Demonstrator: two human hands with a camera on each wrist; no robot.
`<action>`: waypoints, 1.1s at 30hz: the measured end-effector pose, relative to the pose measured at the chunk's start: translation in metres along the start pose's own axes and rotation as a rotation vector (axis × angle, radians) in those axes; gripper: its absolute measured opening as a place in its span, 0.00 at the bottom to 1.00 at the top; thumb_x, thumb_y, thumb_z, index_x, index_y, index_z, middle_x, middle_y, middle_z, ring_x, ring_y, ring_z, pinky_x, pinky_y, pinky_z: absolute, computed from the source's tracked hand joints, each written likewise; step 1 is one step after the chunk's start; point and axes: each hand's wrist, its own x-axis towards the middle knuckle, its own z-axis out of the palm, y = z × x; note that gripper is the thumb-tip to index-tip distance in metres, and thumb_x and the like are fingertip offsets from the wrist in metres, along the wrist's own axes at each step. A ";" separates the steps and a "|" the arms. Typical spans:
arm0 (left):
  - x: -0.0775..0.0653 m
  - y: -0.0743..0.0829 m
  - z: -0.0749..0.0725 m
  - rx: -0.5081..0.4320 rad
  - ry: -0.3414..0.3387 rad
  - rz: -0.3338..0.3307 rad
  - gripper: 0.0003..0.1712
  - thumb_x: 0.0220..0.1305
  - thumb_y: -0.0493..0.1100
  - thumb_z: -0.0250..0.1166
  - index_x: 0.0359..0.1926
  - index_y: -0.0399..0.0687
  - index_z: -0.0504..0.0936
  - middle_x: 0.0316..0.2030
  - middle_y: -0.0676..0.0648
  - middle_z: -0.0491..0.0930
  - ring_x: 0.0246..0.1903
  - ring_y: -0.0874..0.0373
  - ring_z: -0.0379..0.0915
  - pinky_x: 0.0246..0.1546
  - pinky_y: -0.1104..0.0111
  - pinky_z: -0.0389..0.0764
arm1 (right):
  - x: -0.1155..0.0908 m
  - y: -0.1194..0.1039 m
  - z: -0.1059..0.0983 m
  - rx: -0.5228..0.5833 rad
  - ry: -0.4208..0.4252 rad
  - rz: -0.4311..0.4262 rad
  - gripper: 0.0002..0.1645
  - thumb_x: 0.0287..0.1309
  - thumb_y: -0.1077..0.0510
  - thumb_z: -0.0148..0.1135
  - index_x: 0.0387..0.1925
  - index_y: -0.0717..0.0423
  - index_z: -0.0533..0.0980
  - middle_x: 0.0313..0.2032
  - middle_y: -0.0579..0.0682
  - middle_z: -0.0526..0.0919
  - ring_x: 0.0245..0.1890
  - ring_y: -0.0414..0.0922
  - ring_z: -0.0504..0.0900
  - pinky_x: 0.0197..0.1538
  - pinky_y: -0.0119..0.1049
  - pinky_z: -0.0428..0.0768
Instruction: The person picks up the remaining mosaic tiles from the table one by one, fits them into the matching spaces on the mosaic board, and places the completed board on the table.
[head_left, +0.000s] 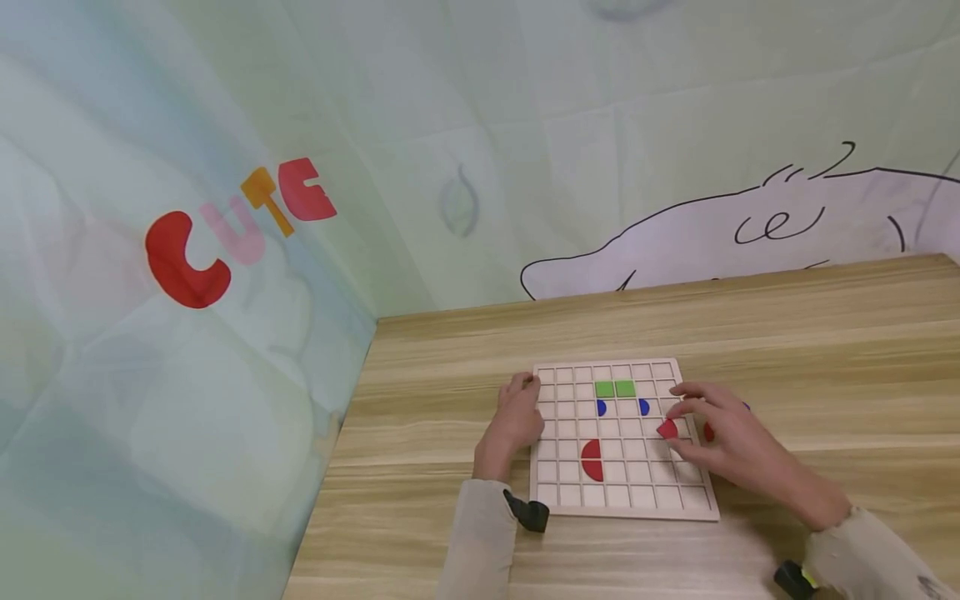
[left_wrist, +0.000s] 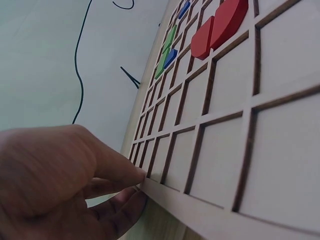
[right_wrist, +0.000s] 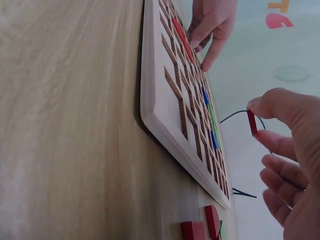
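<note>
A wooden grid board (head_left: 622,512) lies on the table. My left hand (head_left: 516,423) grips its left edge, one fingertip on the rim and other fingers curled by the side in the left wrist view. Between thumb and forefinger, my right hand (head_left: 742,442) pinches a red quarter-circle piece (right_wrist: 252,123), held above the right part of the board. Set in the grid are two green squares (head_left: 615,389) side by side, a blue half-circle (head_left: 602,407) and another blue half-circle (head_left: 644,407) below them, and two stacked red quarter-circles (head_left: 592,461) lower left.
Beyond the board's right edge, partly behind my right hand, lie a red piece (head_left: 708,432) and a blue piece (head_left: 746,407). The right wrist view has red blocks (right_wrist: 194,231) and a bit of green (right_wrist: 223,230) there. A printed cloth backdrop (head_left: 450,142) rises behind the wood-grain table (head_left: 420,467).
</note>
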 end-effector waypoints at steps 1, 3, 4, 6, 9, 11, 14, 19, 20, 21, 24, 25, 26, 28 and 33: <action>0.000 0.000 0.000 -0.002 -0.003 -0.002 0.31 0.63 0.31 0.47 0.68 0.40 0.58 0.68 0.45 0.51 0.65 0.47 0.47 0.63 0.59 0.60 | 0.001 -0.001 0.001 0.008 -0.017 0.006 0.14 0.40 0.55 0.74 0.32 0.43 0.78 0.51 0.52 0.73 0.54 0.53 0.66 0.49 0.50 0.70; 0.000 0.000 0.000 -0.006 -0.001 0.002 0.31 0.63 0.31 0.47 0.68 0.39 0.58 0.68 0.45 0.51 0.65 0.46 0.47 0.63 0.58 0.60 | 0.002 -0.002 0.002 0.022 -0.048 0.019 0.14 0.41 0.54 0.73 0.32 0.41 0.78 0.53 0.51 0.72 0.55 0.52 0.65 0.50 0.51 0.72; 0.000 0.000 0.000 -0.007 0.001 0.005 0.31 0.62 0.30 0.47 0.68 0.39 0.58 0.68 0.44 0.51 0.65 0.46 0.47 0.63 0.58 0.60 | 0.003 -0.002 0.002 0.029 -0.060 0.025 0.14 0.42 0.53 0.72 0.33 0.41 0.77 0.53 0.50 0.72 0.56 0.52 0.65 0.50 0.52 0.72; 0.000 0.000 0.000 -0.011 0.001 0.005 0.31 0.62 0.30 0.47 0.68 0.38 0.58 0.68 0.44 0.51 0.65 0.46 0.47 0.63 0.58 0.60 | 0.005 -0.002 0.003 0.051 -0.078 0.028 0.13 0.43 0.53 0.72 0.33 0.41 0.77 0.54 0.50 0.71 0.56 0.52 0.65 0.52 0.54 0.71; 0.000 0.000 0.000 -0.015 0.000 0.004 0.31 0.62 0.30 0.47 0.68 0.38 0.58 0.68 0.44 0.51 0.65 0.46 0.47 0.62 0.58 0.60 | 0.007 -0.003 0.005 0.065 -0.100 0.032 0.13 0.44 0.53 0.71 0.33 0.38 0.76 0.54 0.48 0.71 0.57 0.51 0.65 0.52 0.54 0.71; 0.000 0.001 0.000 -0.017 -0.004 -0.002 0.31 0.62 0.30 0.46 0.68 0.39 0.57 0.68 0.45 0.51 0.65 0.47 0.46 0.62 0.59 0.60 | 0.009 -0.002 0.007 0.075 -0.107 0.023 0.13 0.45 0.53 0.71 0.33 0.39 0.76 0.54 0.48 0.70 0.56 0.51 0.65 0.52 0.54 0.71; -0.001 0.001 -0.001 -0.018 -0.002 -0.003 0.31 0.62 0.30 0.46 0.68 0.39 0.58 0.68 0.45 0.51 0.65 0.46 0.47 0.62 0.58 0.61 | 0.011 -0.002 0.011 0.082 -0.116 0.011 0.13 0.44 0.54 0.71 0.34 0.39 0.77 0.54 0.48 0.71 0.56 0.51 0.66 0.51 0.54 0.73; -0.001 0.002 -0.002 -0.019 -0.004 -0.003 0.31 0.62 0.30 0.47 0.68 0.39 0.58 0.68 0.45 0.51 0.65 0.46 0.47 0.62 0.58 0.60 | 0.012 -0.005 0.016 0.086 -0.147 0.010 0.15 0.43 0.55 0.72 0.34 0.40 0.77 0.54 0.48 0.71 0.55 0.49 0.66 0.48 0.50 0.77; -0.002 0.002 -0.002 -0.019 -0.008 -0.006 0.31 0.63 0.30 0.47 0.68 0.39 0.57 0.68 0.45 0.50 0.66 0.46 0.46 0.63 0.58 0.59 | 0.012 -0.006 0.016 0.082 -0.153 0.010 0.15 0.42 0.55 0.72 0.34 0.40 0.77 0.54 0.47 0.71 0.55 0.49 0.66 0.47 0.49 0.77; -0.002 0.003 -0.002 -0.018 -0.009 -0.008 0.31 0.63 0.30 0.47 0.68 0.39 0.57 0.68 0.45 0.50 0.66 0.46 0.46 0.63 0.58 0.59 | 0.012 -0.006 0.017 0.081 -0.162 0.012 0.15 0.42 0.55 0.72 0.35 0.40 0.77 0.54 0.47 0.71 0.55 0.48 0.65 0.48 0.48 0.77; -0.002 0.003 -0.002 -0.015 -0.006 -0.006 0.31 0.62 0.30 0.47 0.68 0.39 0.57 0.68 0.45 0.50 0.66 0.46 0.46 0.63 0.58 0.59 | 0.012 -0.008 0.020 0.070 -0.177 0.013 0.15 0.43 0.54 0.72 0.35 0.39 0.77 0.54 0.46 0.71 0.55 0.47 0.65 0.50 0.48 0.76; -0.002 0.003 -0.002 -0.014 -0.006 -0.007 0.31 0.62 0.30 0.47 0.68 0.39 0.57 0.68 0.45 0.50 0.66 0.47 0.46 0.63 0.58 0.59 | 0.013 -0.008 0.021 0.067 -0.185 0.010 0.14 0.43 0.54 0.71 0.35 0.39 0.77 0.54 0.45 0.71 0.56 0.47 0.65 0.51 0.48 0.75; -0.002 0.003 -0.002 -0.012 -0.005 -0.008 0.31 0.62 0.30 0.47 0.68 0.39 0.57 0.68 0.45 0.50 0.66 0.47 0.46 0.63 0.58 0.59 | 0.013 -0.008 0.022 0.064 -0.189 0.010 0.14 0.43 0.53 0.71 0.35 0.38 0.77 0.54 0.45 0.71 0.56 0.47 0.65 0.52 0.48 0.74; -0.002 0.003 -0.002 -0.012 -0.005 -0.012 0.32 0.62 0.30 0.48 0.68 0.40 0.57 0.68 0.45 0.50 0.66 0.47 0.46 0.63 0.58 0.59 | 0.013 -0.008 0.024 0.060 -0.199 0.003 0.14 0.44 0.51 0.71 0.35 0.37 0.77 0.54 0.44 0.71 0.57 0.46 0.65 0.53 0.48 0.73; -0.001 0.002 -0.001 -0.008 -0.006 -0.021 0.32 0.62 0.31 0.48 0.68 0.40 0.57 0.68 0.46 0.50 0.66 0.47 0.46 0.64 0.58 0.58 | 0.015 -0.009 0.031 0.056 -0.207 -0.026 0.14 0.44 0.49 0.71 0.35 0.36 0.77 0.54 0.41 0.71 0.56 0.44 0.66 0.55 0.47 0.72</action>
